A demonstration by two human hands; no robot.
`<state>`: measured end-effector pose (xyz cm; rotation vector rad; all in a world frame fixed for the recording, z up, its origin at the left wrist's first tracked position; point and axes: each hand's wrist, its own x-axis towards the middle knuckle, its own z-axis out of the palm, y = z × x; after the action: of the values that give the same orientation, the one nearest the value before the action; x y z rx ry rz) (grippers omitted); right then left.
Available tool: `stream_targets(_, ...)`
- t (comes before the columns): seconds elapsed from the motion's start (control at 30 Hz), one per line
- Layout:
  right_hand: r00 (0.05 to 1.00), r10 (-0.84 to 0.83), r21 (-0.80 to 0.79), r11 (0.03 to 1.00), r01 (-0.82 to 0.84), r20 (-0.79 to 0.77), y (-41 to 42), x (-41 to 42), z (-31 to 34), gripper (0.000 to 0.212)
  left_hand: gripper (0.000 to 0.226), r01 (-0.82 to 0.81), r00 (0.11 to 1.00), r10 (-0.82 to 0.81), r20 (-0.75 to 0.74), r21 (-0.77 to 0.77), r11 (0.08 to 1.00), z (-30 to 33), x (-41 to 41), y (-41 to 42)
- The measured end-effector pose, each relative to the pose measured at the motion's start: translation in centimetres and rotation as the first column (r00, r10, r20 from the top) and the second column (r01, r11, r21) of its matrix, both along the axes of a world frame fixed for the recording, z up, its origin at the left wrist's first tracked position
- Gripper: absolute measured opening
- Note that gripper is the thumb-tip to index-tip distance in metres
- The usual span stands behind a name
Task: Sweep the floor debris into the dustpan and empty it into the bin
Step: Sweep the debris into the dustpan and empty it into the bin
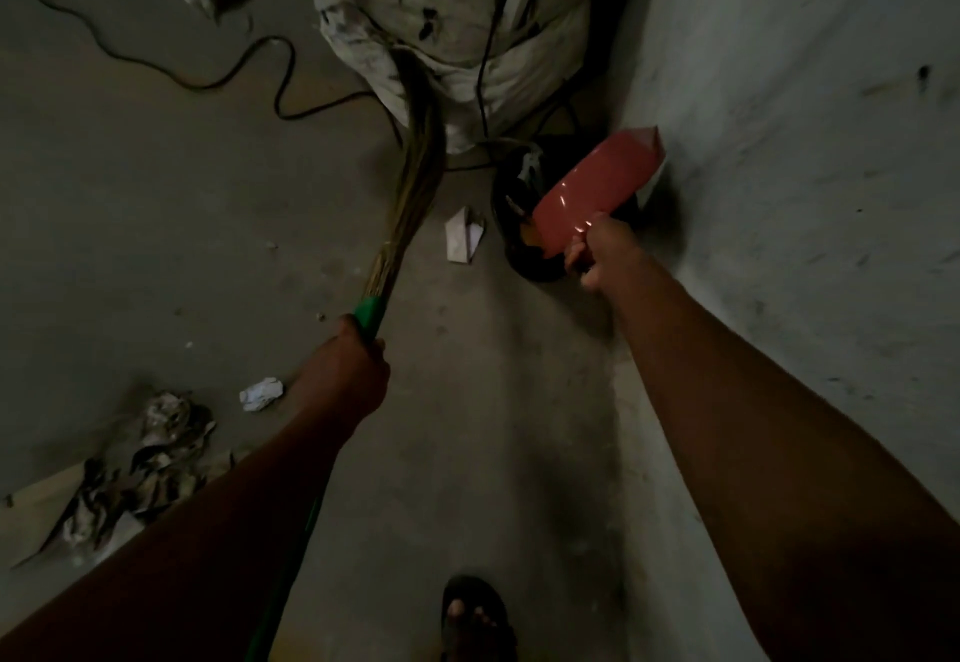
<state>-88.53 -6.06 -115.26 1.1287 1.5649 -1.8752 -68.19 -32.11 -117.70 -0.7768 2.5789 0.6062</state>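
Note:
My right hand point(597, 253) grips the handle of a red dustpan point(597, 193), which is lifted and tipped over a black bin point(511, 204) beside the wall. My left hand point(358, 354) holds the green handle of a straw broom point(415, 162), its bristles reaching up toward a white sack. A folded white paper point(464, 235) lies on the floor just left of the bin. A crumpled paper ball point(261, 393) lies near my left forearm. At the lower left sits a pile of torn paper and dry leaves point(135, 469).
A large dirty white sack point(457, 22) stands behind the bin. A black cable point(171, 68) snakes over the floor at the upper left. The grey wall point(805, 167) runs along the right. My sandalled foot point(475, 620) is at the bottom centre.

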Motion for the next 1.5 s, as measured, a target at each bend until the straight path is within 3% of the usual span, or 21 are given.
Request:
stream_targets(0.13,0.995,0.053,0.043,0.998,-0.056,0.081,0.5,-0.9,-0.9,0.03,0.048,0.002,1.0,-0.002,0.022,0.001,1.0,-1.0,0.8,0.1)
stream_targets(0.33,0.997,0.012,-0.007,1.0,-0.012,0.07,-0.3,-0.6,1.0,0.027,0.032,0.003,1.0,-0.003,-0.004,-0.049,0.999,-2.3,2.9,-0.2)
stream_targets(0.47,0.996,0.063,0.155,0.986,-0.053,-0.06,-1.6,2.1,1.7,0.037,0.029,-0.003,1.0,0.005,0.028,-0.048,0.999,-1.0,3.9,-0.2)
stream_targets(0.6,0.974,0.195,0.394,0.909,-0.137,-0.113,-3.5,6.6,0.8,0.049,0.033,-0.006,0.997,-0.004,-0.075,-0.132,0.991,0.9,4.4,0.8)
stream_targets(0.7,0.956,0.254,0.518,0.843,-0.144,-0.148,-5.0,9.4,0.6,0.073,0.03,0.017,1.0,-0.018,-0.004,-0.07,0.997,1.9,4.2,2.2)
stream_targets(0.87,0.917,0.362,0.596,0.778,-0.199,-0.167,-6.9,13.1,0.3,0.062,0.039,0.059,0.982,-0.079,0.173,0.114,0.992,-0.5,3.2,4.0)
stream_targets(1.0,0.922,0.347,0.628,0.759,-0.171,-0.168,-6.7,15.2,0.9,0.039,0.043,-0.149,0.931,0.057,0.361,0.231,0.962,-2.2,3.5,5.4)
stream_targets(1.1,0.937,0.329,0.675,0.719,-0.166,-0.121,-6.1,17.2,0.3,0.046,0.04,-0.329,0.879,0.182,0.441,0.285,0.9,-1.9,5.9,5.9)
stream_targets(1.2,0.954,0.298,0.691,0.697,-0.192,-0.035,-6.0,19.3,-0.2,0.059,0.037,-0.359,0.863,0.209,0.46,0.268,0.894,-1.5,9.3,4.9)
stream_targets(1.37,0.938,0.339,0.714,0.64,-0.285,0.071,-7.5,22.6,0.4,0.051,0.034,-0.483,0.804,0.337,0.49,0.21,0.85,-0.8,15.7,1.0)
stream_targets(1.5,0.918,0.39,0.713,0.625,-0.319,0.069,-10.3,25.1,0.2,0.055,0.039,-0.404,0.829,0.305,0.469,0.122,0.907,0.7,19.3,-3.0)
